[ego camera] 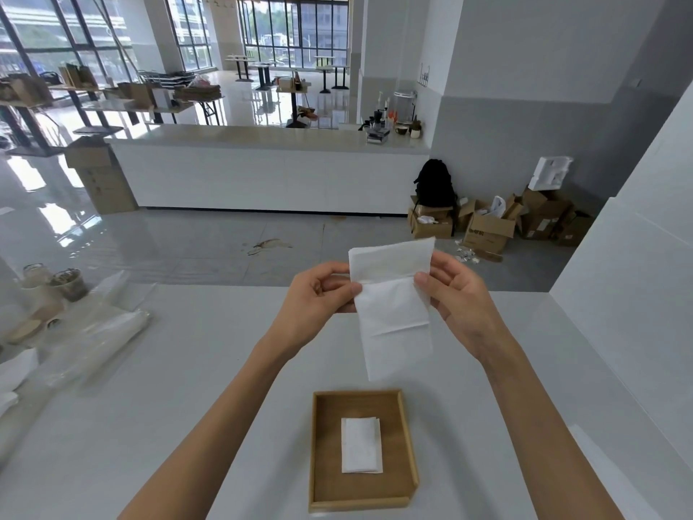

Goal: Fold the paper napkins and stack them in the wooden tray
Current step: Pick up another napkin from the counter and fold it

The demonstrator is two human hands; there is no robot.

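Observation:
Both my hands hold a white paper napkin [393,305] up in the air above the white table. My left hand [318,294] pinches its left edge and my right hand [455,290] pinches its right edge. The napkin's upper part is bent back along a crease and its lower part hangs down. Below it, near the table's front edge, the wooden tray [322,444] lies flat. A folded white napkin [361,446] rests in the tray's middle.
Clear plastic wrap with more white napkins [86,332] lies at the table's left, beside glass jars [56,287]. A white wall panel [637,279] borders the table's right side. A long white counter [262,170] stands across the floor beyond.

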